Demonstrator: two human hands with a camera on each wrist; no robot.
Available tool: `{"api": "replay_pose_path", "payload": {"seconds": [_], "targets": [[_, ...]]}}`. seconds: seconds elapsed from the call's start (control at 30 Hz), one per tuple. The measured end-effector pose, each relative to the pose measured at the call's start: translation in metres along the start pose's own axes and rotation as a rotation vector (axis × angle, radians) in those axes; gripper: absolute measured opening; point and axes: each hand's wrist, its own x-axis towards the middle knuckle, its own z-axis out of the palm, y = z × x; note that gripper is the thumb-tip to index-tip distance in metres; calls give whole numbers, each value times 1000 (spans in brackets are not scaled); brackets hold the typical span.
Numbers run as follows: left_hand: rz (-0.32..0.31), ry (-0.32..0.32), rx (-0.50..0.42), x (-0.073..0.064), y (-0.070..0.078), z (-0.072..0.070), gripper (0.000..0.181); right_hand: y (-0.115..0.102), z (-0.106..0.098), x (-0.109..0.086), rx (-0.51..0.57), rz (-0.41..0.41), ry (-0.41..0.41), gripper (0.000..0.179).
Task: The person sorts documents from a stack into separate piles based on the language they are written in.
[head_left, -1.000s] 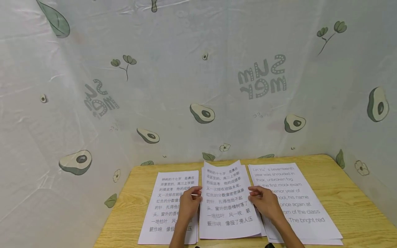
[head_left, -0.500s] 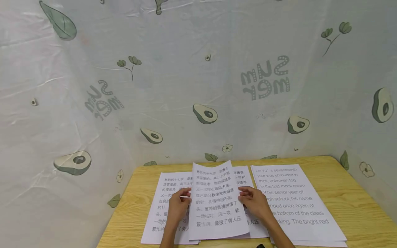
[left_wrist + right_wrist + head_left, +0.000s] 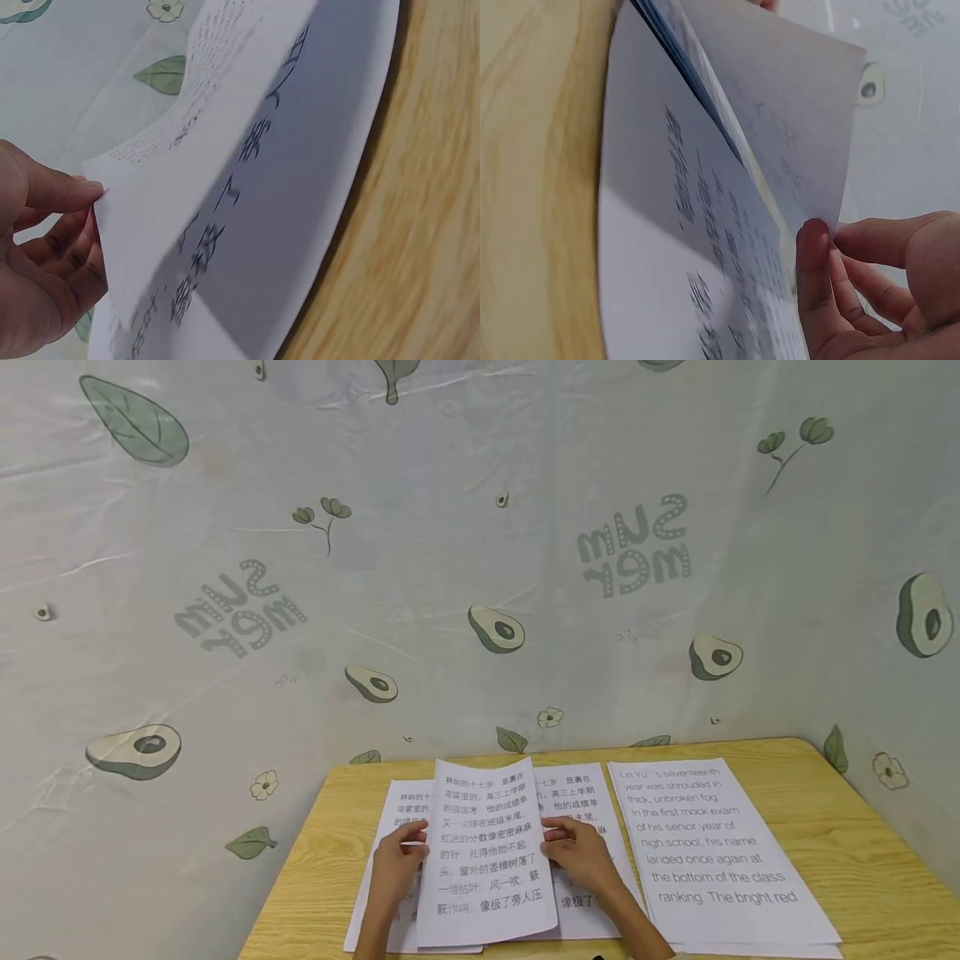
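Observation:
Between the two hands a white sheet of paper (image 3: pixel 483 860) with printed Chinese text is held up, bowed, its top edge curving. My left hand (image 3: pixel 397 864) pinches its left edge between thumb and fingers, as the left wrist view shows on the sheet's edge (image 3: pixel 150 217). At the opposite edge my right hand (image 3: pixel 581 856) pinches the paper, thumb against fingers. Below it to the left lies a paper stack (image 3: pixel 362 906) with Chinese text, largely covered by the held sheet. The middle paper stack (image 3: pixel 577 797), printed likewise, lies partly behind the sheet and right hand.
A third paper stack (image 3: pixel 712 852), with English text, lies to the right, its lower sheets slightly offset. All of it is on a wood-grain table (image 3: pixel 855 852). A pale curtain (image 3: pixel 420 568) with avocado prints hangs behind the table's back edge and along its sides.
Both hands have carried the held sheet leftward, from over the middle stack to over the left stack. The middle stack's printed page has come into view, and the right stack is no longer covered by the right hand.

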Motion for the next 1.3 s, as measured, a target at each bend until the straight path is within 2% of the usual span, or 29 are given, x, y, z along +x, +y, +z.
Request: {"api": "replay_pose_path", "payload": {"seconds": [0.2, 0.5, 0.83, 1.07, 1.3], "targets": [[1, 13, -1, 2, -3, -18, 39, 0, 17, -1, 32, -7, -44, 45], [-58, 43, 5, 2, -13, -39, 39, 4, 36, -1, 48, -33, -101, 49], [-43, 22, -27, 11, -22, -56, 38, 0, 58, 0, 98, -42, -146, 50], [-75, -7, -62, 18, -31, -69, 38, -5, 71, 3, 126, -47, -157, 49], [-93, -17, -64, 26, -44, -76, 38, -6, 82, 4, 118, -20, -148, 49]]}}
